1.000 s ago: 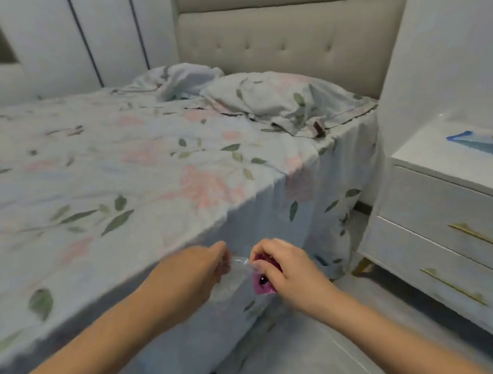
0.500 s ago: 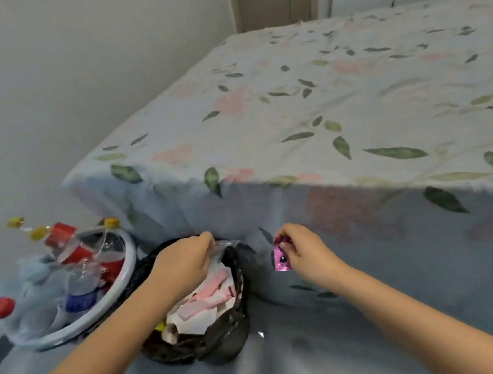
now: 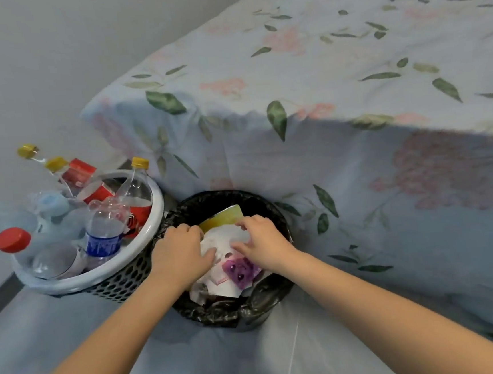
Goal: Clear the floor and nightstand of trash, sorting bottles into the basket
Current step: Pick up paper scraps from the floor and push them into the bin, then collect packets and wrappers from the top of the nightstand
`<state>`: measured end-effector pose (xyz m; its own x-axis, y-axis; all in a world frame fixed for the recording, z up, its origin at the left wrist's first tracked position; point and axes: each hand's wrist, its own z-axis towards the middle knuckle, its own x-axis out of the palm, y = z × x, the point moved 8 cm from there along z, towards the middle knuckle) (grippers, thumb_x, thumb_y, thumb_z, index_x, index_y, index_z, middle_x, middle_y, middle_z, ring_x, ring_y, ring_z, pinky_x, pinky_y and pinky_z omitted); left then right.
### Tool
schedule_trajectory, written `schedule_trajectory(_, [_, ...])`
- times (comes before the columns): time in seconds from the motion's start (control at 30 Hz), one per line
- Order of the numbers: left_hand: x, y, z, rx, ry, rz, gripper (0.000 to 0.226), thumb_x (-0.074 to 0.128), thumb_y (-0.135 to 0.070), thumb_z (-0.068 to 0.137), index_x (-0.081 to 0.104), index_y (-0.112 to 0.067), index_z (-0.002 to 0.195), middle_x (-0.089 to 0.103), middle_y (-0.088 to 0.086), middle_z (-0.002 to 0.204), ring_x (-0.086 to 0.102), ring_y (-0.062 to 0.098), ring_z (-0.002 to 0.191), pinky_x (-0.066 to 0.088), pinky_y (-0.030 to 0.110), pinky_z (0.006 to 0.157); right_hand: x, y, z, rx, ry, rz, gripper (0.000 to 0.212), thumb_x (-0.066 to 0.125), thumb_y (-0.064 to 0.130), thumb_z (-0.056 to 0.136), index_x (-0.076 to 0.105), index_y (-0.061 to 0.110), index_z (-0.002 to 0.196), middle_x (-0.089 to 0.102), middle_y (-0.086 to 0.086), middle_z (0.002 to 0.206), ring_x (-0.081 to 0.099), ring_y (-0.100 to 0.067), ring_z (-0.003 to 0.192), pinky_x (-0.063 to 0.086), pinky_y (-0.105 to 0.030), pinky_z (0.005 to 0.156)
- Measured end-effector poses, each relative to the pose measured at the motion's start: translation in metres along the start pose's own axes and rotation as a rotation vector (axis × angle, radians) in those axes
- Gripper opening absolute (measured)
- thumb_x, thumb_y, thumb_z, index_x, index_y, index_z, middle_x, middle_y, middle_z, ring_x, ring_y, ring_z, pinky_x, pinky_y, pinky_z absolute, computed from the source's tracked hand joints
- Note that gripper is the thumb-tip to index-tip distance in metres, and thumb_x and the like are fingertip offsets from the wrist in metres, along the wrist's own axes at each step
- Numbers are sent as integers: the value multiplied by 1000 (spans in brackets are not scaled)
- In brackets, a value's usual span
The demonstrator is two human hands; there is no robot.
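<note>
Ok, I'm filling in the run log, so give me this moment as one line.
stage: binning trash | left hand: over trash bin, open | right hand: same | purple wrapper: in bin | bottles: in basket

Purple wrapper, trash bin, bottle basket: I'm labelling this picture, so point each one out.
purple wrapper (image 3: 240, 271), head view, on its printed face.
trash bin (image 3: 220, 311), head view, on the black liner at its near rim.
bottle basket (image 3: 119, 283), head view, on its perforated side wall.
</note>
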<state>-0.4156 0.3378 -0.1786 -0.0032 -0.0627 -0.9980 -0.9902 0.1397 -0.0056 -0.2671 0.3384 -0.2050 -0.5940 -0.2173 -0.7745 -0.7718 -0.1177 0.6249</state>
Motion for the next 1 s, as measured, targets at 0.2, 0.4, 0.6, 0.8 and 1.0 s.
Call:
schedule_trajectory(0.2, [-87,-85,16,216,-215,-90,25,53,-37,86,65,-22,102,64,-1,101,61,23,95,49,35,72,-93,-8,-32,-111,-163,51,55,69,48,79,56,15,120,60,0,114,54,-12,106,39,-18,87])
schedule_trajectory(0.4, [-169,-262,2,659,-73,-126,25,47,-48,88,57,-34,106,65,-12,101,60,14,97,44,30,73,-242,-58,-133,6,-262,-115,49,59,58,81,60,21,113,64,7,103,57,-5,93,47,-20,81])
schedule_trajectory(0.6, [-236,-469,-55,1072,-18,-202,33,52,-52,84,56,-35,111,68,-14,98,61,10,96,48,29,76,-406,-148,-350,443,-638,-280,58,48,73,71,61,29,107,60,16,95,55,0,90,45,-18,82])
schedule_trajectory(0.8, [-272,-658,-181,1385,26,-177,35,53,-52,85,57,-33,115,68,-13,101,62,11,94,50,29,75,-484,-192,-624,982,-930,-329,49,60,61,78,57,27,113,62,10,97,61,-12,95,50,-30,80])
schedule_trajectory(1.0, [-295,-786,-339,1646,91,-95,36,56,-50,85,59,-30,115,67,-9,104,59,13,98,50,29,83,-488,-176,-835,1390,-1115,-272,57,60,58,78,53,24,124,63,1,117,57,-21,108,50,-36,89])
